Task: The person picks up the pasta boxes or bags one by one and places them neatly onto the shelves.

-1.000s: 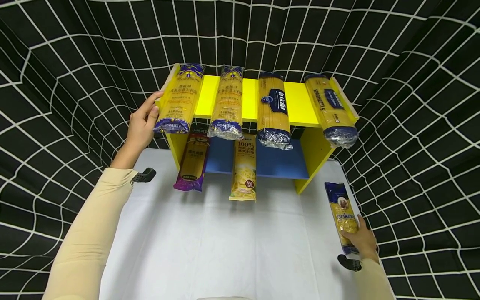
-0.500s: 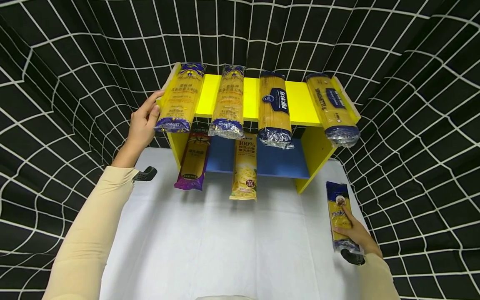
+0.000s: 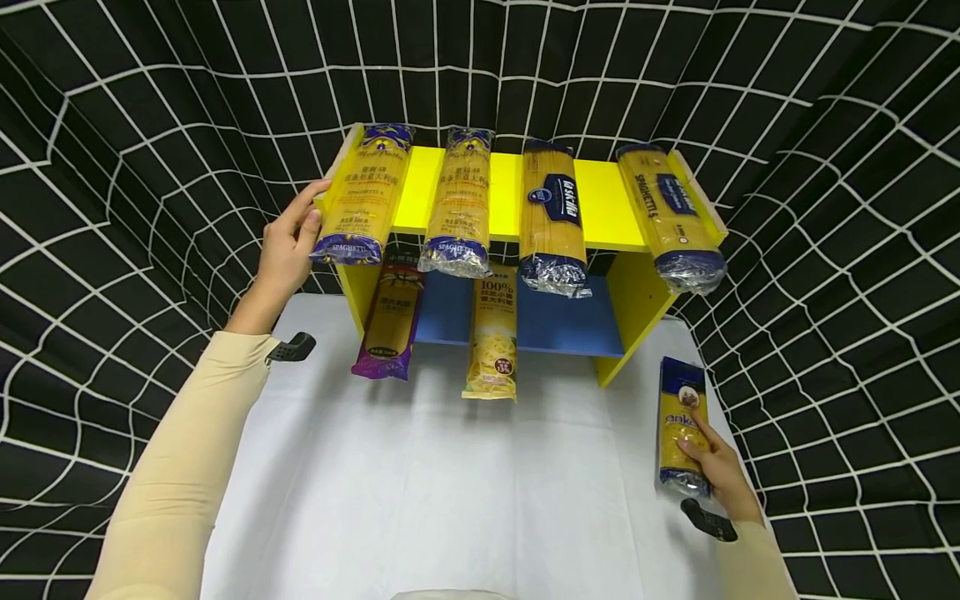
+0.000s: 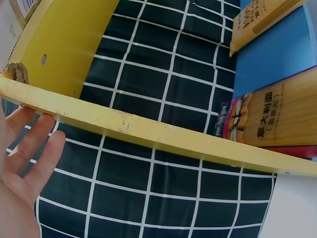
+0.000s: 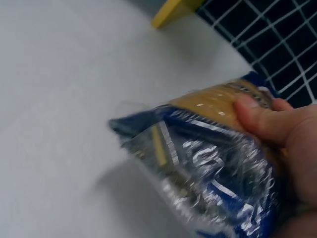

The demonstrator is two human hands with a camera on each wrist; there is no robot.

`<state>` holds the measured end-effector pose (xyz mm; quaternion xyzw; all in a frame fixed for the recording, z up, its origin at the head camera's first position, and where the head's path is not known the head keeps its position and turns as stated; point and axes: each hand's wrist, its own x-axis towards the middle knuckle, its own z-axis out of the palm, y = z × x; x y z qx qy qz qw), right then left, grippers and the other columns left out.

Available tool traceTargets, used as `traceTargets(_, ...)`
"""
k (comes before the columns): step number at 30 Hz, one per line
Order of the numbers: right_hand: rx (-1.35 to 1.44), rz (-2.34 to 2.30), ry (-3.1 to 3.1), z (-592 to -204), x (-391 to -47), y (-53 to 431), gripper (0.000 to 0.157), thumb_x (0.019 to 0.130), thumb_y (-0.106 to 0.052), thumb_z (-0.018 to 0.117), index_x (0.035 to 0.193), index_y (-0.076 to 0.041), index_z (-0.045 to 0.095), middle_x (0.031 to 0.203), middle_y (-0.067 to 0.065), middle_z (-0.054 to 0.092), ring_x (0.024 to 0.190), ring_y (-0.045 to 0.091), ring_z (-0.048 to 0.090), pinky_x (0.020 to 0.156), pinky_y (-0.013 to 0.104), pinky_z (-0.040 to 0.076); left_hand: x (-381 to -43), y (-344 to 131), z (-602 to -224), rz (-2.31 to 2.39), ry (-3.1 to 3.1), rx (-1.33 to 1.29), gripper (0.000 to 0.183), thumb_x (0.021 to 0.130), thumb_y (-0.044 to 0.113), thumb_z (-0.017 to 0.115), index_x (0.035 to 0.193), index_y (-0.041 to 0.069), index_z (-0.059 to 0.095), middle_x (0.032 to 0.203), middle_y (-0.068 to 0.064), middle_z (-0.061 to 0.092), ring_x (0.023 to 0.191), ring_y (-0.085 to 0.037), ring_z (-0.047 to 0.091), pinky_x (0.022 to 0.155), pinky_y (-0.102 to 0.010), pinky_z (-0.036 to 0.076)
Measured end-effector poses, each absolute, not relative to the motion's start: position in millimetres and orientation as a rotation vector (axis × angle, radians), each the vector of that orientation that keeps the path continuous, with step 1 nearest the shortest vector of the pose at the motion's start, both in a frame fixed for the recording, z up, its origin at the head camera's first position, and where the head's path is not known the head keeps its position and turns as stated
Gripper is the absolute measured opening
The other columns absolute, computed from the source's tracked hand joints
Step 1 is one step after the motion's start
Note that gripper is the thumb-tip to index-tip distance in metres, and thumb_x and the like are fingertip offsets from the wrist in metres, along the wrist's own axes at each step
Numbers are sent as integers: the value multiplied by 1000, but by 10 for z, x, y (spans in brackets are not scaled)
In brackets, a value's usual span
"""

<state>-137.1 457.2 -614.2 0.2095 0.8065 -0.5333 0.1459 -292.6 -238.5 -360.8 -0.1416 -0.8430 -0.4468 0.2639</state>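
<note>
In the head view, my left hand (image 3: 287,246) rests against the left side of a yellow shelf (image 3: 502,196), beside a spaghetti packet (image 3: 363,196). In the left wrist view its fingers (image 4: 47,158) lie fairly straight by the panel's outer face; the thumb is hidden there. At the far right, my right hand (image 3: 723,471) grips a blue-and-yellow pasta packet (image 3: 678,442), thumb across the front. The right wrist view shows that packet's crinkled clear end (image 5: 213,168) tilted above the white surface, with a shadow beneath.
Several more spaghetti packets lie on the top board, including a la sicilia one (image 3: 553,217). On the blue lower board (image 3: 566,321) are a purple-ended noodle packet (image 3: 390,321) and a yellow pasta packet (image 3: 491,342). Black white-gridded cloth (image 3: 847,250) surrounds the white table (image 3: 450,483).
My right hand has taken hold of the pasta packet, which has come off the table and turned more upright in the view. The left hand has stayed at the shelf.
</note>
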Motion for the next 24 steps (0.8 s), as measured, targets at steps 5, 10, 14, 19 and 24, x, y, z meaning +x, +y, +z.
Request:
traceTargets(5,676,-1834,2347,-5883,-1442,4457,76,96,-31,64,154,-45,16,168,8,11,96,-10,45,75,8,44,-2921,-2380,-3601,-1224,-2272,-388,41,105,27,44,146,32,49,97,-9,63,63,-4,50,53,-13,39)
traceTargets(10,597,-2354,2308,-5428,-1580,4320,72,94,-2,64,153,-32,36,161,-6,33,105,-4,49,77,5,46,-2920,-2385,-3604,-1205,-2274,-391,41,105,28,44,146,33,48,94,-8,62,61,-4,49,52,-13,39)
traceTargets(14,384,-2708,2209,-4945,-1663,4207,71,90,14,59,151,-21,43,149,-1,47,109,5,57,79,11,52,-2921,-2391,-3611,-1194,-2276,-388,41,105,30,43,146,36,48,92,1,60,61,-5,50,53,-14,39)
traceTargets(19,127,-2886,2140,-4334,-1693,4083,72,88,21,55,148,-16,47,139,2,56,110,12,62,78,17,56,-2907,-2390,-3611,-1202,-2272,-386,41,106,29,43,146,34,48,92,-2,61,61,-4,49,53,-13,39)
traceTargets(24,-302,-2975,2043,-3931,-1669,3943,70,85,27,51,145,-8,49,135,11,60,112,18,64,80,22,59,-2908,-2388,-3611,-1196,-2275,-385,41,106,30,42,145,37,48,89,5,58,62,-6,49,53,-14,39)
